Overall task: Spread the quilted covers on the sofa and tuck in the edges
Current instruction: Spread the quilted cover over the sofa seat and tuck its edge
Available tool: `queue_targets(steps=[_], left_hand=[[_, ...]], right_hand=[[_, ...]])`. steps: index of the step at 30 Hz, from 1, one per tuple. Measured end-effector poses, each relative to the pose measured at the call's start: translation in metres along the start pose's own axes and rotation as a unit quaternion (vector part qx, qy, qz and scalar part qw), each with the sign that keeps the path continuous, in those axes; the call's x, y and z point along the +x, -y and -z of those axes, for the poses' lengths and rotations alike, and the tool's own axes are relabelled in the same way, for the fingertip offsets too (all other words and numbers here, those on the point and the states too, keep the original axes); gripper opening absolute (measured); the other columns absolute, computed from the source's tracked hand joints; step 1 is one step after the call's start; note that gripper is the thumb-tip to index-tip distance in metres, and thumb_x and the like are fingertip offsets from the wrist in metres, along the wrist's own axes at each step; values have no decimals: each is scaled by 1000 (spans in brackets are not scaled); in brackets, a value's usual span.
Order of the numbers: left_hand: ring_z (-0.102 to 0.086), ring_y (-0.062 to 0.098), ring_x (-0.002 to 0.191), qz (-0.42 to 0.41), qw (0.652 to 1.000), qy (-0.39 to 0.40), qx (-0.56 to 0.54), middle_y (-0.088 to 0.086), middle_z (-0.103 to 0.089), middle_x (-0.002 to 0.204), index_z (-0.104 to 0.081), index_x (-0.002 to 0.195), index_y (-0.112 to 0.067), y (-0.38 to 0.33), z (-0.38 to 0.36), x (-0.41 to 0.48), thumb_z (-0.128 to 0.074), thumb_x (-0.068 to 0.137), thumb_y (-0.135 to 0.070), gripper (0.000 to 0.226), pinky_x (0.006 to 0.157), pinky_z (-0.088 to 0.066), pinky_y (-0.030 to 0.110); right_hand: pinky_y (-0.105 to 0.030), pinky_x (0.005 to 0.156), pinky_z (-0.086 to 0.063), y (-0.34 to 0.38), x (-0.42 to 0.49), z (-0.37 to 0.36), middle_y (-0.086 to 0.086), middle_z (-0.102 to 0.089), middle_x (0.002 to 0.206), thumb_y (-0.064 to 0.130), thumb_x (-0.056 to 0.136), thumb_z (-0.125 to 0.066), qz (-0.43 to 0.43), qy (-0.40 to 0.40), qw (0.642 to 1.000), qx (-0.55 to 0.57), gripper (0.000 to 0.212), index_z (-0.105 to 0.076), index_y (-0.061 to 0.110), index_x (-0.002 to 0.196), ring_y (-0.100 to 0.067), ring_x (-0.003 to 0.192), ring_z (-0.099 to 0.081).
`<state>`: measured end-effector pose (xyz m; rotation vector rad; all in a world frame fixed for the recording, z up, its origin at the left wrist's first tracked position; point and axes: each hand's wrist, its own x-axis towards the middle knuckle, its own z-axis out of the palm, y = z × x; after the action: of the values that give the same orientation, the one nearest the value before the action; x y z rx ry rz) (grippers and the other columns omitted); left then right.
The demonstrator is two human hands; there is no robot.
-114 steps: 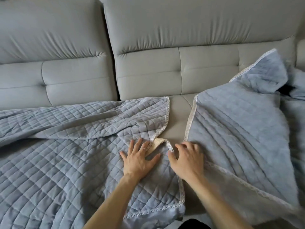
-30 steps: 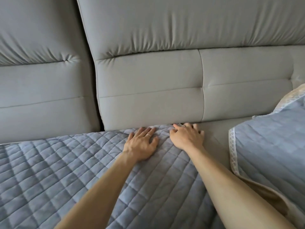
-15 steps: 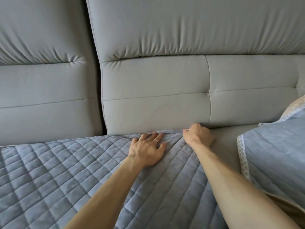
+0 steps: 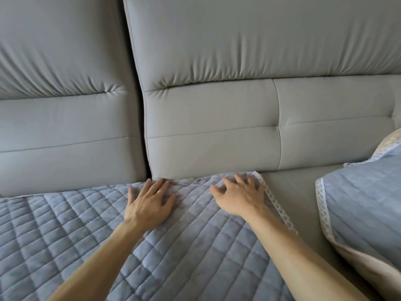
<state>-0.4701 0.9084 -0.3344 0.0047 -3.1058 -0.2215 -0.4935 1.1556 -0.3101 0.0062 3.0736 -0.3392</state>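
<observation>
A blue quilted cover (image 4: 65,231) with a white lace edge lies flat over the left part of the grey sofa seat (image 4: 293,192), its far edge meeting the backrest. My left hand (image 4: 149,205) rests flat on it, fingertips at the crease under the backrest. My right hand (image 4: 238,196) lies on the cover's far right corner with fingers spread and slightly bent, next to the lace edge. A second blue quilted cover (image 4: 364,209) sits bunched at the right, beige underside showing.
Two grey backrest cushions (image 4: 217,116) rise behind the seat, with a dark gap (image 4: 144,127) between them. A strip of bare seat separates the two covers.
My right hand has come out of the crease under the backrest and now lies spread on the cover's corner, whose lace edge shows. My left hand has shifted slightly left.
</observation>
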Motion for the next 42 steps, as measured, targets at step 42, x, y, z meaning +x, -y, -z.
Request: queue_targets(steps=[42], left_hand=[[18,26,148,173,981,81,38,-9,20,161,17,144,-56,23,30,-376,-5,77,-87,77,109,4,72]], right_hand=[[-80,99,13,32,-296,-4,-4,13,164,76,80,-25,67,76,993,-57,82,-10,42,153,-49,141,25]])
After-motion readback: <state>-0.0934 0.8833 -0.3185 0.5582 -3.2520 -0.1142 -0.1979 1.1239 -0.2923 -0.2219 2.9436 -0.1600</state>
